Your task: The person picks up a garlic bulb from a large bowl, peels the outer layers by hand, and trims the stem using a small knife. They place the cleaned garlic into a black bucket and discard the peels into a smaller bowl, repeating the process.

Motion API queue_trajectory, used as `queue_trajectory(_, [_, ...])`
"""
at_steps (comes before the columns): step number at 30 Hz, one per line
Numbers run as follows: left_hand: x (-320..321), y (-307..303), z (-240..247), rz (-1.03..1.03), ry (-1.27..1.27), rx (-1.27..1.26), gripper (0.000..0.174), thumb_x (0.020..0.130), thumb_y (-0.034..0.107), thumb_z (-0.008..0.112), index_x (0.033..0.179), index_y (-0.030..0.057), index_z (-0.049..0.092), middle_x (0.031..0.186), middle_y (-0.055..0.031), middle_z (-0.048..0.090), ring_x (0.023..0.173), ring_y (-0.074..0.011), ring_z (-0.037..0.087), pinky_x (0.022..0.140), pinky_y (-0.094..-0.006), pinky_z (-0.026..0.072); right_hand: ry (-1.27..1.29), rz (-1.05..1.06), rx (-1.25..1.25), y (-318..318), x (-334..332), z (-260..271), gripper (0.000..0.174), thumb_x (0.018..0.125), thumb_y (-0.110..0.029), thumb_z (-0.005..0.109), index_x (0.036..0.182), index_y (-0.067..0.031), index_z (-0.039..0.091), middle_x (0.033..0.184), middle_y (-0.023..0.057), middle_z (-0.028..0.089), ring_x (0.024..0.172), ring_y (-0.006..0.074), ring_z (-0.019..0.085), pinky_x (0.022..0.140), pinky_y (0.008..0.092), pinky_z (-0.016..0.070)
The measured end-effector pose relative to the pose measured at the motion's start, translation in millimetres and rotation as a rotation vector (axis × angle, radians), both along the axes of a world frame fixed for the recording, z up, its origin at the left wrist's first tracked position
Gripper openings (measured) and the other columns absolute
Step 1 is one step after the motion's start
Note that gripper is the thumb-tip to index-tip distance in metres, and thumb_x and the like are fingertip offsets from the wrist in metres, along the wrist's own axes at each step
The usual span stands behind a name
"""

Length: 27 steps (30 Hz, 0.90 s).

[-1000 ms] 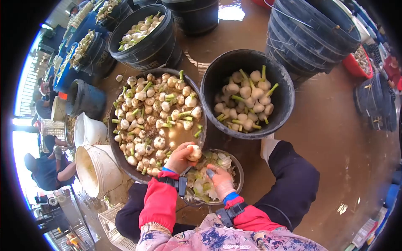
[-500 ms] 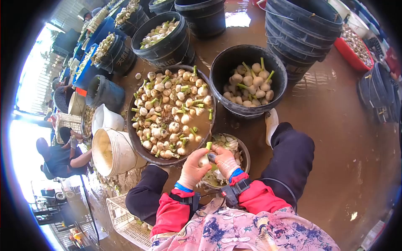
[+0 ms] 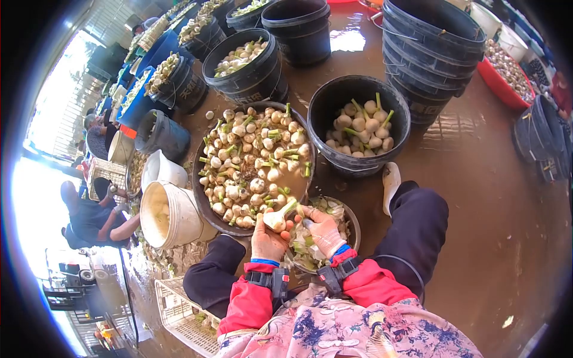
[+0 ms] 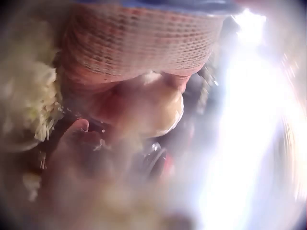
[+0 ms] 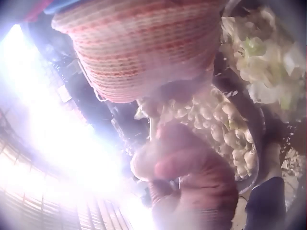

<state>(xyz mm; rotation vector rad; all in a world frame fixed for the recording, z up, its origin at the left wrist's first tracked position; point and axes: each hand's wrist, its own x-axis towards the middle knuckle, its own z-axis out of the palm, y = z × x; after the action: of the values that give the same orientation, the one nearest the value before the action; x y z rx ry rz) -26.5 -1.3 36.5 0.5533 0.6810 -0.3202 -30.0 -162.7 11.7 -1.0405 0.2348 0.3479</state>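
Observation:
In the head view my left hand [image 3: 268,243], in a knitted glove, holds a garlic bulb [image 3: 274,221] with its green stem angled up to the right. My right hand [image 3: 326,232] is just right of it, pinching a thin pale strip of garlic skin [image 3: 300,210] beside the stem. A small grey piece [image 3: 307,223] shows at the right thumb. Below the hands sits a bowl [image 3: 357,230] of peeled-off skins. The right wrist view shows the left hand's curled fingers [image 5: 192,167] round the bulb [image 5: 143,163]. Blur and glare cover much of the left wrist view.
A wide dark tub [image 3: 206,206] of unpeeled garlic in muddy water stands ahead. Right of it is a black bucket [image 3: 358,165] of cleaned bulbs. Stacked black buckets [image 3: 427,71] rise behind. White buckets [image 3: 182,215] and a plastic crate [image 3: 179,316] stand at the left.
The left hand first held a bulb over the tub's edge, apart from the right. The hands came together on a stemmed bulb; now the right has drawn slightly off with a skin strip.

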Motion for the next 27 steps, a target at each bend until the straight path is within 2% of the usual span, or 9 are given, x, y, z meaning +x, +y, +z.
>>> queue_trajectory(8, [-28,-7,-10,-0.296,-0.285,0.393,0.059,0.083,0.028,0.067,0.130,0.0072,0.037,0.108,-0.0091,0.056,0.088,-0.0179,0.058,0.068,-0.0315,0.0521,0.095,0.078,0.110,-7,-4,12,0.037,0.084,-0.009,0.062,0.120,-0.0013,0.056,0.110,0.0060,0.062,0.099,0.0106,0.055,0.088,0.0228,0.0415])
queue_trajectory(11, [-31,-9,-10,-0.578,-0.358,0.886,0.068,0.076,0.022,0.074,0.131,0.0076,0.036,0.111,-0.0087,0.054,0.090,-0.0186,0.057,0.072,-0.0305,0.0509,0.044,0.081,-0.033,-3,-2,1,0.035,0.083,-0.006,0.059,0.117,-0.0007,0.057,0.106,0.0068,0.063,0.095,0.0121,0.057,0.085,0.0245,0.0440])
queue_trajectory(14, [-32,-24,4,-0.712,-0.855,1.866,0.078,0.067,0.021,0.080,0.129,0.0021,0.036,0.114,-0.0126,0.052,0.096,-0.0218,0.054,0.083,-0.0312,0.0464,0.007,0.120,-0.389,2,-1,-2,0.031,0.082,-0.002,0.056,0.113,0.0006,0.059,0.104,0.0070,0.064,0.093,0.0150,0.059,0.084,0.0260,0.0451])
queue_trajectory(18, [-24,-32,6,-0.593,-0.652,1.356,0.081,0.067,0.018,0.080,0.133,0.0056,0.034,0.117,-0.0145,0.051,0.092,-0.0271,0.056,0.081,-0.0351,0.0486,0.008,0.001,-0.423,0,-1,-5,0.030,0.081,0.000,0.054,0.111,-0.0025,0.061,0.098,0.0043,0.065,0.090,0.0142,0.059,0.081,0.0259,0.0459])
queue_trajectory(20, [-24,-23,15,-0.310,-0.236,0.207,0.063,0.082,0.023,0.066,0.135,0.0121,0.034,0.109,-0.0167,0.055,0.079,-0.0247,0.060,0.068,-0.0391,0.0524,-0.043,-0.029,-0.117,-6,-1,-2,0.033,0.080,0.001,0.054,0.112,-0.0036,0.060,0.095,0.0061,0.065,0.090,0.0149,0.059,0.081,0.0263,0.0462])
queue_trajectory(22, [-20,-15,18,-0.213,-0.197,-0.163,0.064,0.082,0.032,0.065,0.132,0.0069,0.034,0.108,-0.0192,0.057,0.077,-0.0248,0.062,0.067,-0.0360,0.0546,0.023,-0.015,-0.017,-12,2,-4,0.037,0.078,0.002,0.053,0.114,-0.0040,0.059,0.095,0.0067,0.065,0.092,0.0154,0.059,0.081,0.0268,0.0462])
queue_trajectory(24, [-19,-11,19,-0.185,-0.197,-0.157,0.064,0.082,0.032,0.064,0.134,0.0111,0.033,0.105,-0.0191,0.057,0.077,-0.0257,0.062,0.066,-0.0352,0.0548,-0.074,0.428,-0.808,-21,10,15,0.041,0.078,0.003,0.053,0.118,-0.0029,0.056,0.101,0.0074,0.064,0.096,0.0155,0.059,0.083,0.0267,0.0458])
queue_trajectory(26, [-20,-9,20,-0.232,-0.284,0.211,0.063,0.085,0.030,0.062,0.138,0.0169,0.030,0.101,-0.0157,0.058,0.078,-0.0242,0.060,0.063,-0.0344,0.0530,-0.149,0.291,-0.898,-8,3,-22,0.042,0.080,0.002,0.057,0.122,-0.0008,0.053,0.110,0.0075,0.061,0.101,0.0153,0.057,0.085,0.0261,0.0456])
queue_trajectory(27, [-22,-11,21,-0.216,-0.273,0.294,0.068,0.083,0.022,0.064,0.139,0.0140,0.027,0.102,-0.0148,0.057,0.078,-0.0230,0.061,0.062,-0.0324,0.0516,-0.054,0.216,-0.482,-8,5,-10,0.043,0.081,0.000,0.059,0.123,-0.0004,0.052,0.114,0.0086,0.059,0.102,0.0147,0.057,0.085,0.0254,0.0454])
